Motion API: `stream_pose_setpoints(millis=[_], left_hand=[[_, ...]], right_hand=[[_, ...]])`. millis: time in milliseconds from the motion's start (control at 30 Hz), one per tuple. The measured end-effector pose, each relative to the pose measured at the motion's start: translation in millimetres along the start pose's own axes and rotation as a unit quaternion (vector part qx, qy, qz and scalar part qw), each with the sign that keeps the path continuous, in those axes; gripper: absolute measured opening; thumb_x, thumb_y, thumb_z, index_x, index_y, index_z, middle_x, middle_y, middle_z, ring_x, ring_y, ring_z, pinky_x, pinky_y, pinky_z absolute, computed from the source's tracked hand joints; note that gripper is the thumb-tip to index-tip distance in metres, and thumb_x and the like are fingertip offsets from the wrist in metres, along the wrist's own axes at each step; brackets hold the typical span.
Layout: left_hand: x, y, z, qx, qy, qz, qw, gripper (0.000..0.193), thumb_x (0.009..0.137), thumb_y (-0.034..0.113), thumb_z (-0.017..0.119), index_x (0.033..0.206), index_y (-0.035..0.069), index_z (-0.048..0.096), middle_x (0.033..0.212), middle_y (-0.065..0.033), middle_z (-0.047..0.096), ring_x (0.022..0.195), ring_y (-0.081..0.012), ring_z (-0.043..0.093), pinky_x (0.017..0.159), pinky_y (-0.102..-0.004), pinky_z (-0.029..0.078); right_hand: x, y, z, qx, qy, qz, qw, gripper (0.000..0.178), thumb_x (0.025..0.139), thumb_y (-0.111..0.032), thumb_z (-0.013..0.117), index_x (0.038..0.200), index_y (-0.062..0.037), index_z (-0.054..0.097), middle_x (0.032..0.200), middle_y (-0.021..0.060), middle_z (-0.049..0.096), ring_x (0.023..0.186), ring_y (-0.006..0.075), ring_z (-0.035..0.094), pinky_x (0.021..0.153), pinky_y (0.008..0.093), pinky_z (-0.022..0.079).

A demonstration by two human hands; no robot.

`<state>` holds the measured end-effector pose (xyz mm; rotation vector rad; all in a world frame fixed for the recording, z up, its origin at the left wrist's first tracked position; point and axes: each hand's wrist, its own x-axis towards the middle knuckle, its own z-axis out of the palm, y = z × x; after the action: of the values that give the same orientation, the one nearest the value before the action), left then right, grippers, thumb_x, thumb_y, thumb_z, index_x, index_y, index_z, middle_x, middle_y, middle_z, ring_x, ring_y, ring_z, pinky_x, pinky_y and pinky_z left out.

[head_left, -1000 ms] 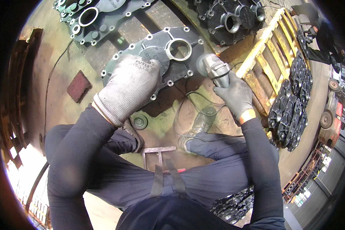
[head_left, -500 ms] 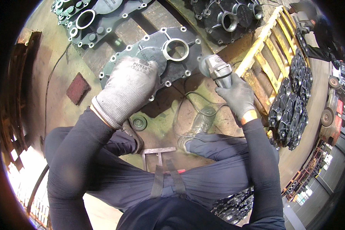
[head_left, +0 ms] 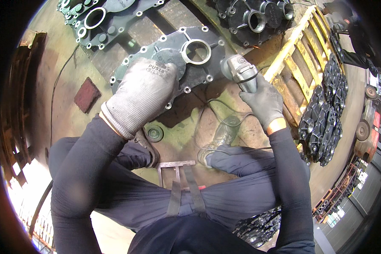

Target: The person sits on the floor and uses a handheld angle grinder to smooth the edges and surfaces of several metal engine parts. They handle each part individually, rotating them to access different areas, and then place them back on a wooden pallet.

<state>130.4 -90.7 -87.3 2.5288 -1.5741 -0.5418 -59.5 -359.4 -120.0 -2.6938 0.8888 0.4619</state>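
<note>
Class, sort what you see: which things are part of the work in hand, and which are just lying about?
In use:
left hand
grey casting
right hand
angle grinder

Lying about:
yellow pallet
stacked castings
red block
round disc

L hand (head_left: 142,95) on cover plate (head_left: 199,70); grinder (head_left: 240,72) just right; pallet (head_left: 300,63) farther right

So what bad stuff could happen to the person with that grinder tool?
Possibly three things. The left hand presses on the grey metal cover close to the angle grinder that the right hand holds, so a slip might reach the glove. The grinder's cable loops by the shoe and could snag. Sparks near the wooden pallet could scorch it.
</note>
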Motion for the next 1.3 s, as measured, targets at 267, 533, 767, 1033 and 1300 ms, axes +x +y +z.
stream_pose_setpoints(millis=[267,533,767,1033,1300], left_hand=[[0.1,-4.0,4.1,0.022,-0.04,-0.008,0.999,0.03,0.106,0.031,0.067,0.116,0.003,0.067,0.091,-0.0206,0.075,0.094,-0.0413,0.074,0.085,-0.0542,0.057],[0.3,-3.0,2.8,0.026,-0.025,-0.016,0.999,0.029,0.106,0.03,0.067,0.116,0.003,0.067,0.091,-0.0203,0.075,0.093,-0.0408,0.075,0.085,-0.0538,0.057],[-3.4,-2.5,5.8,0.039,-0.011,-0.017,0.999,0.029,0.106,0.03,0.067,0.116,0.003,0.067,0.09,-0.0201,0.075,0.092,-0.0411,0.075,0.086,-0.0534,0.057],[-5.5,3.8,-4.1,-0.005,-0.019,-0.037,0.999,0.027,0.105,0.029,0.067,0.116,0.003,0.068,0.087,-0.0195,0.074,0.09,-0.041,0.075,0.085,-0.0534,0.057],[-8.9,10.6,-15.4,0.01,-0.009,-0.021,1.0,0.029,0.107,0.03,0.065,0.117,0.003,0.069,0.09,-0.0204,0.075,0.092,-0.0402,0.076,0.085,-0.053,0.059]], right_hand=[[2.9,5.4,-0.2,0.001,-0.006,0.004,1.0,0.057,0.085,-0.048,0.082,0.117,-0.0023,0.068,0.11,0.0253,0.079,0.106,0.0434,0.076,0.095,0.0521,0.058],[1.5,14.6,-4.3,0.064,-0.016,0.028,0.997,0.059,0.083,-0.051,0.082,0.119,-0.0051,0.073,0.109,0.026,0.079,0.105,0.0437,0.077,0.093,0.0519,0.059],[1.4,1.4,0.7,0.044,-0.035,0.002,0.998,0.063,0.082,-0.057,0.083,0.117,-0.0049,0.073,0.11,0.0248,0.079,0.107,0.0431,0.077,0.096,0.0513,0.058],[-12.9,11.3,-10.5,0.059,-0.052,0.027,0.997,0.06,0.078,-0.048,0.084,0.118,-0.0038,0.074,0.108,0.0255,0.08,0.105,0.0424,0.078,0.095,0.0506,0.059],[4.5,5.0,-1.3,0.048,-0.04,-0.001,0.998,0.06,0.079,-0.046,0.083,0.116,-0.0011,0.071,0.105,0.0274,0.079,0.102,0.0455,0.077,0.093,0.0526,0.059]])
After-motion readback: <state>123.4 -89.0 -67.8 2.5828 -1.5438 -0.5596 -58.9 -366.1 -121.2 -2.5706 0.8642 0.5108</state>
